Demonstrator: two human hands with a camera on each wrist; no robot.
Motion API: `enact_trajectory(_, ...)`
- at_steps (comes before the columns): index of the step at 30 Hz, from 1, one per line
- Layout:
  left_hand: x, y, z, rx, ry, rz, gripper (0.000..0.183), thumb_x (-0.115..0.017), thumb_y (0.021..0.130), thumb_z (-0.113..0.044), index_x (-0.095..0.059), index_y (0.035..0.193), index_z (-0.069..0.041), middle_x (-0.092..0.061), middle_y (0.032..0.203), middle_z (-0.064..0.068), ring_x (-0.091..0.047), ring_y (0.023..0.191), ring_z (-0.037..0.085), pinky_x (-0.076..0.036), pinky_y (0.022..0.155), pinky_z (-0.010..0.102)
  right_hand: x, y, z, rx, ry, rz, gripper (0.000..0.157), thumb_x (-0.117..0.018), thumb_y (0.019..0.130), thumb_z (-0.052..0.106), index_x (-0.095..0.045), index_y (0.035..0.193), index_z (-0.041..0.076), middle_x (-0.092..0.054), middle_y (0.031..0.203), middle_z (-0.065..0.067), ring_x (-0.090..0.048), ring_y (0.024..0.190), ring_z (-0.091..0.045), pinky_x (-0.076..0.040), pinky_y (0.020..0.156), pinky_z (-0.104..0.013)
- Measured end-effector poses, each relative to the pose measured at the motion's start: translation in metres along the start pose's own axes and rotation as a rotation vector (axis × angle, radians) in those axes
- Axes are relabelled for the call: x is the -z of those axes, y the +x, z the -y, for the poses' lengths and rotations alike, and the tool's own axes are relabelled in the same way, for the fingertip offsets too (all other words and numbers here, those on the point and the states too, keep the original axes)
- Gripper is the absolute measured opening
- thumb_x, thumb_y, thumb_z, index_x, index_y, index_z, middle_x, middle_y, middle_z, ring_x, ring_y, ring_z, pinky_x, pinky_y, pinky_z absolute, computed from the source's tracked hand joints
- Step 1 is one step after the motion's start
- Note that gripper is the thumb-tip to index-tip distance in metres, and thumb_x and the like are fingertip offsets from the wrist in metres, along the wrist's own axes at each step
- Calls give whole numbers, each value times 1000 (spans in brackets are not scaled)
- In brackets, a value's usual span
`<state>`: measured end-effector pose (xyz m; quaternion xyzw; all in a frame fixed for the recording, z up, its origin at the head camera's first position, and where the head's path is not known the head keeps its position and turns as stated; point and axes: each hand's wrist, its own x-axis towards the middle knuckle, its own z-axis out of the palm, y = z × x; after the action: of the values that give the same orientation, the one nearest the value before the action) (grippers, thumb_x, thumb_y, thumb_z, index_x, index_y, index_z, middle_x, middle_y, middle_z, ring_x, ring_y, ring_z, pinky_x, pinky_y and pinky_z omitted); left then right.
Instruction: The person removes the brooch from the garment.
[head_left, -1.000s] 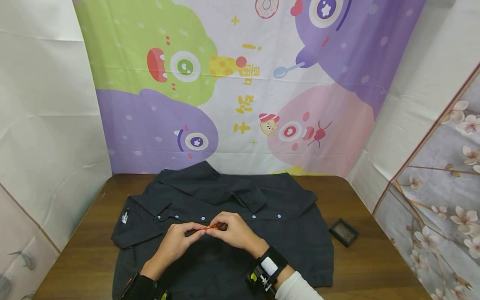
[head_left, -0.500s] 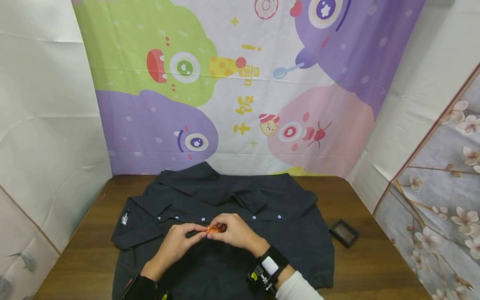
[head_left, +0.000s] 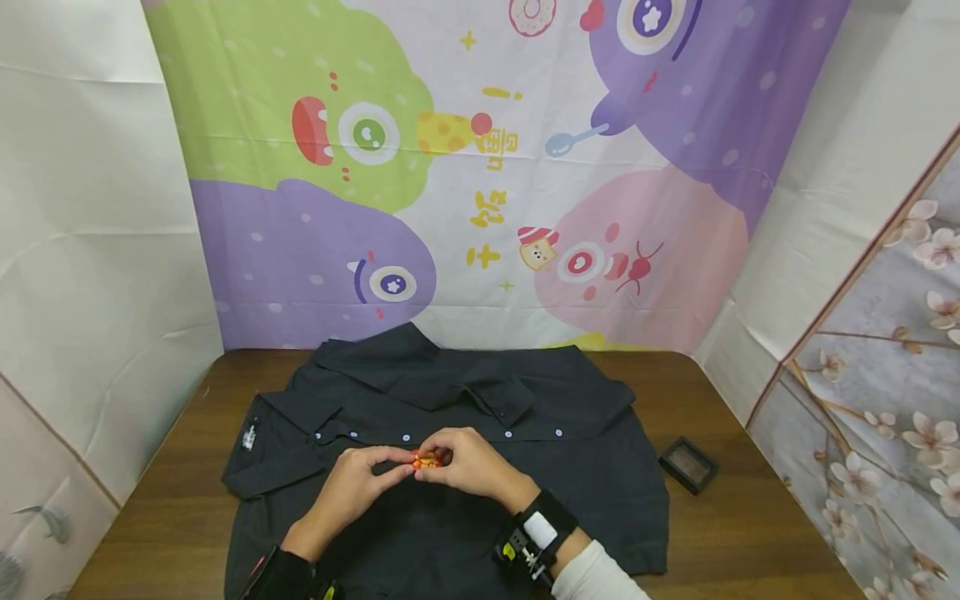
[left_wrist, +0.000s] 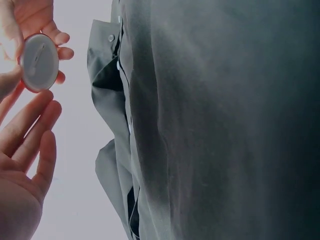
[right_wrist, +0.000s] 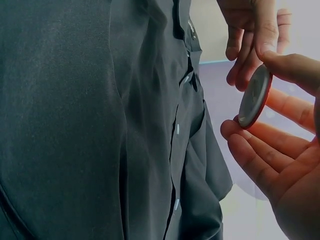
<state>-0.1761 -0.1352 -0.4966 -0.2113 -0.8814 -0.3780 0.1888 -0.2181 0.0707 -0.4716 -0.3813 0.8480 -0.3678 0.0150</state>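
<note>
A round pin badge (head_left: pixel 427 461) with a red and yellow front is held between both hands over the dark shirt. Its pale back, with a pin fastened across it, faces the camera in the left wrist view (left_wrist: pixel 39 62). My left hand (head_left: pixel 354 487) pinches the badge's left edge between thumb and fingertips. On the opposite edge, the thumb and fingers of my right hand (head_left: pixel 472 467) grip it. Spread below them lies the dark shirt (head_left: pixel 592 500), its row of pale buttons running across the table.
To the right of the shirt sits a small black frame-like box (head_left: pixel 688 465) on the brown wooden table (head_left: pixel 750 533). A cartoon-printed cloth (head_left: pixel 480 308) hangs behind the table, with pale panels on both sides.
The badge has tilted between the fingers, so more of its red and yellow front shows than a second ago. Both hands stay nearly in place.
</note>
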Motion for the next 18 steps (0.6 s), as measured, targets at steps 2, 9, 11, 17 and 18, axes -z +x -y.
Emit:
enact_trajectory(2,0,0,0,8,3,2,15,-81,77,-17,-79,92,-16,-77,91,-5,-72,87,12,-58,77,32,0,0,1,-2,-2,6,21,-80,82,23,-74,95,8,-70,82,-3,-62,70,-12,-47,62,-11)
enact_trajectory(9,-1,-1,0,19,2,6,15,-82,75,-17,-78,89,-18,-77,90,-6,-71,87,10,-57,77,32,0,-1,2,-14,-73,32,23,-81,81,26,-73,96,11,-68,84,0,-64,75,-17,-44,64,-10)
enact_trajectory(11,-1,-1,0,12,1,5,15,-83,75,-17,-77,89,-18,-77,89,-6,-71,86,10,-58,77,32,0,-1,2,-19,-90,38,24,-81,81,28,-73,96,11,-68,86,0,-65,79,-20,-43,66,-10)
enact_trajectory(17,-2,0,0,-10,2,-9,16,-83,74,-15,-77,89,-18,-76,89,-6,-71,87,12,-57,79,35,1,-1,2,-17,-117,30,24,-80,81,29,-73,96,12,-69,90,1,-66,82,-15,-46,70,-11)
enact_trajectory(18,-2,0,0,-10,2,-9,16,-83,74,-15,-77,89,-18,-76,90,-6,-71,88,12,-57,79,35,1,-1,2,-13,-117,25,24,-81,81,28,-73,96,12,-69,90,1,-65,81,-13,-46,70,-11)
